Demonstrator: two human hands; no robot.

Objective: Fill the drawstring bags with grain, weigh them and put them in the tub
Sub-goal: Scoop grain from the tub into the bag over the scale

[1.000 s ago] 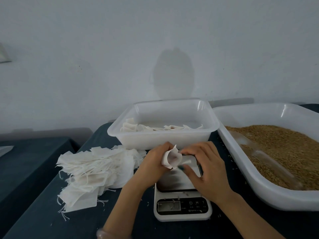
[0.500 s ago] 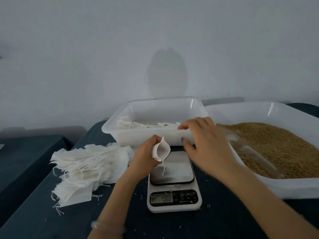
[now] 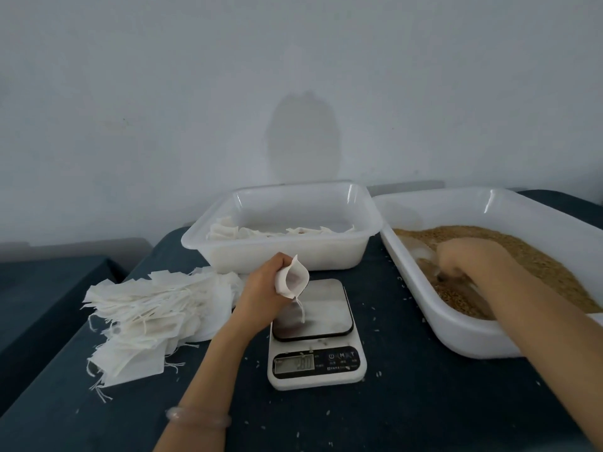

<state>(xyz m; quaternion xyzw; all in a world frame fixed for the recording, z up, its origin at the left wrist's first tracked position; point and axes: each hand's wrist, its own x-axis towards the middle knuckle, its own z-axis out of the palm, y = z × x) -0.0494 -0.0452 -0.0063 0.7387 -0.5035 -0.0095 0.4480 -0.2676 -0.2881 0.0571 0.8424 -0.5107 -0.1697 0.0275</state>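
The left grip pinches the soft, floppy bag near its open mouth. The right grip is in the grain; I cannot tell its hold.

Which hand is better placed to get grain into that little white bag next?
The right hand: it is down in the brown grain in the large white plastic tub, by the clear plastic scoop. The left hand is busy holding the small white drawstring bag open.

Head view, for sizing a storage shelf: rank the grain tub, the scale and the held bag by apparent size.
1. Grain tub, largest, though cut off at the frame's edge
2. Scale
3. Held bag, smallest
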